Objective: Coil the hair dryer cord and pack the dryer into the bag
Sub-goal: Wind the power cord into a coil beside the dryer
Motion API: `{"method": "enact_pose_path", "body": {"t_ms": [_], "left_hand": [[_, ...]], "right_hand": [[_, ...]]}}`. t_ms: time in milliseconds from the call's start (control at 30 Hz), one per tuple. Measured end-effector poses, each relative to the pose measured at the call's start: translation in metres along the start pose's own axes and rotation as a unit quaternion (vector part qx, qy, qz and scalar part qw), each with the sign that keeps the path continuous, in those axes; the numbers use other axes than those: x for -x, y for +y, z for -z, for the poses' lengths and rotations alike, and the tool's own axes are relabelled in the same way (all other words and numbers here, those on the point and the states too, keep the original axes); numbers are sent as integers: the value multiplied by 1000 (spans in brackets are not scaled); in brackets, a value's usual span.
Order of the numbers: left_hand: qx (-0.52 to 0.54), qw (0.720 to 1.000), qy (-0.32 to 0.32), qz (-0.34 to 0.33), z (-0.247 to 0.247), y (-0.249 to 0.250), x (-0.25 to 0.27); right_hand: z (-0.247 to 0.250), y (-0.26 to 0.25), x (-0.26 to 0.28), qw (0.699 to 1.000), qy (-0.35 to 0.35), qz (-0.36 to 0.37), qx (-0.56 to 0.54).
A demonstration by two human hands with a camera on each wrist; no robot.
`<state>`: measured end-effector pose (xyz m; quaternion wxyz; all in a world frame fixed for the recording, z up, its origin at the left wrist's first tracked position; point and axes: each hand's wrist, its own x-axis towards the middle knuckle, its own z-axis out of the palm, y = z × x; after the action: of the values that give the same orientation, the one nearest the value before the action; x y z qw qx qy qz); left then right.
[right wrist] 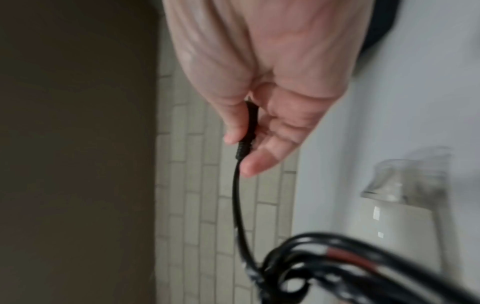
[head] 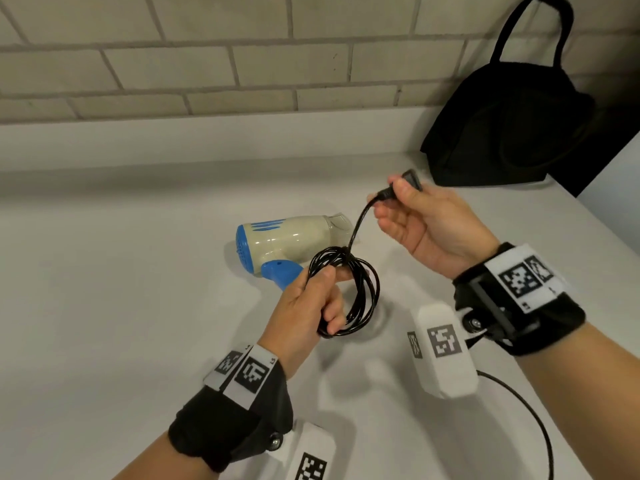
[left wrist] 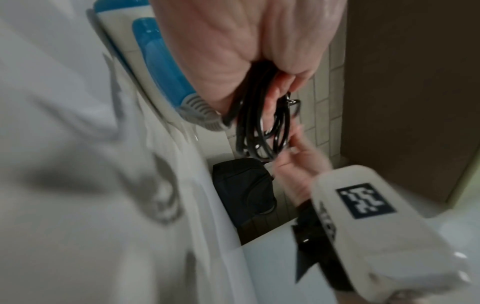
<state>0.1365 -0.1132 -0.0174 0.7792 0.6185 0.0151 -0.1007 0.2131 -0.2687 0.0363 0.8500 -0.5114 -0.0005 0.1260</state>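
A cream and blue hair dryer point(head: 287, 242) lies on its side on the white counter point(head: 121, 289), nozzle toward the right. Its black cord point(head: 360, 292) is wound into several loops. My left hand point(head: 311, 306) grips the coil just in front of the dryer's blue handle point(head: 277, 273). My right hand point(head: 415, 223) pinches the black plug point(head: 408, 180) between thumb and fingers, raised above and right of the coil, with a short length of cord running down to it. The coil point(left wrist: 262, 127) and dryer point(left wrist: 155, 67) show in the left wrist view, the plug end point(right wrist: 246, 131) in the right wrist view. The black bag point(head: 512, 123) leans against the wall at the back right.
A beige tiled wall point(head: 207, 57) runs behind the counter. A thin black cable point(head: 533, 410) trails from my right wrist camera across the counter's near right. The counter's right edge point(head: 595, 223) lies close beside the bag.
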Motion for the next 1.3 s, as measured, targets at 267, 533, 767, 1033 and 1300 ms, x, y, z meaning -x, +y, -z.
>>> {"method": "enact_pose_path", "body": {"t_ms": [267, 533, 767, 1033, 1300], "left_hand": [[39, 999, 9, -29, 8, 7, -4], [-39, 995, 71, -56, 6, 10, -15], [-87, 987, 90, -100, 4, 6, -12], [-168, 971, 89, -142, -5, 0, -8], [-122, 981, 74, -131, -7, 0, -7]], "right_hand": [[18, 54, -4, 988, 19, -150, -39], [1, 76, 14, 982, -54, -146, 103], [-5, 59, 33, 986, -58, -80, 133], [7, 47, 44, 984, -124, -67, 106], [8, 48, 44, 952, -140, -26, 270]]}}
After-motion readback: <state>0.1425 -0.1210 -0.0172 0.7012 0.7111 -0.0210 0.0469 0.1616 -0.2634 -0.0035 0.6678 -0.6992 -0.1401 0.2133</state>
